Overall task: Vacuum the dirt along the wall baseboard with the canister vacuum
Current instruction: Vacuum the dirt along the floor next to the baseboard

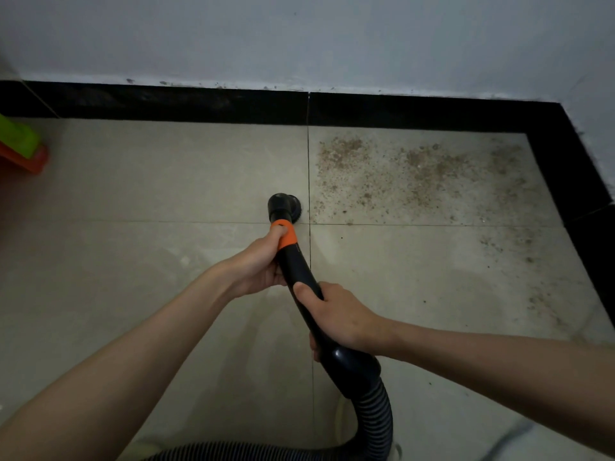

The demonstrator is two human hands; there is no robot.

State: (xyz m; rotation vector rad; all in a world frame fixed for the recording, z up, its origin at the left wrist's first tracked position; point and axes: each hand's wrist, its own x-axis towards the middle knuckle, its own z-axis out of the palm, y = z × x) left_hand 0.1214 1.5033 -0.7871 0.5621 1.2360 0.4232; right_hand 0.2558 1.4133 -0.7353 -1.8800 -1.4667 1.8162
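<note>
I hold a black vacuum wand with an orange collar over the tiled floor. My left hand grips the wand just below the collar. My right hand grips the curved handle lower down. The round brush nozzle touches the floor at a tile joint, just left of a patch of brown dirt. The dirt spreads right toward the corner, along the black baseboard. A ribbed hose runs from the handle down and left out of view.
The white wall rises behind the baseboard, which turns at the right corner. A green and orange plastic object sits at the left edge. Sparser dirt specks lie further right on the nearer tile.
</note>
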